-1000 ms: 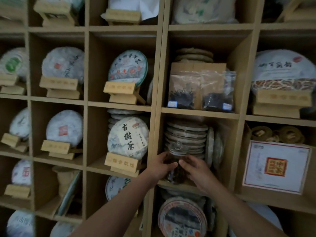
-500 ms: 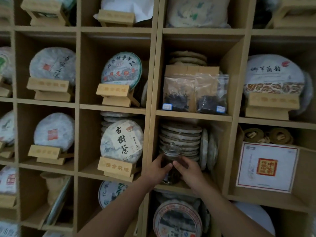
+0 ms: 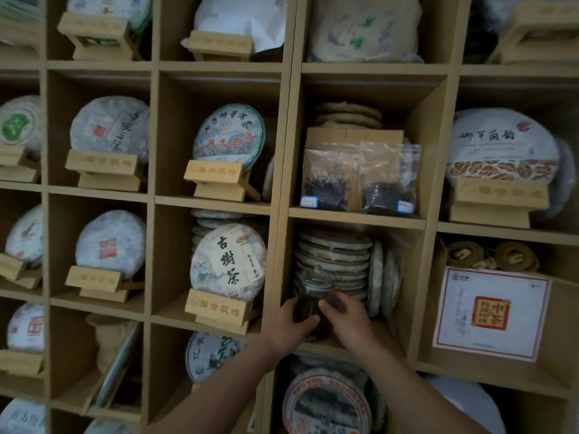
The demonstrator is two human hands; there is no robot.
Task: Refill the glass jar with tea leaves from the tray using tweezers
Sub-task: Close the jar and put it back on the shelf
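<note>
From the head camera: both hands up at a wooden shelf (image 3: 357, 214) full of square boxes. Left hand (image 3: 289, 327) wrapped around the left side of the glass jar (image 3: 313, 296), fingers curled snug on the glass. Right hand (image 3: 346, 317) cupped on the right side, fingers bent around the jar too, thumb near the front. Jar standing upright on the shelf board near the front edge (image 3: 326, 347), in the middle box, with its lid (image 3: 317, 274) on top and dark tea leaves (image 3: 308, 311) showing inside. No way to tell if the jar is resting on the board or lifted a tiny bit. No tray and no tweezers anywhere in view, so likely just the start or the very end of the job. Now the trouble spots. Smooth glass, so a loose grip could mean a slip and a smash on the floor. Lid only sitting on top, by the look of it, so a tilt could send it off. Stack of tea cakes (image 3: 335, 255) just behind the jar, touching or nearly so, and more cakes standing on edge (image 3: 380, 277) close on the right: a bump there could tip them over. Wooden wall (image 3: 280, 277) tight on the left, beside the left knuckles. Little room to the sides or far back. Best open room straight toward the body, out past the front edge, and a bit upward under the board above.
</note>
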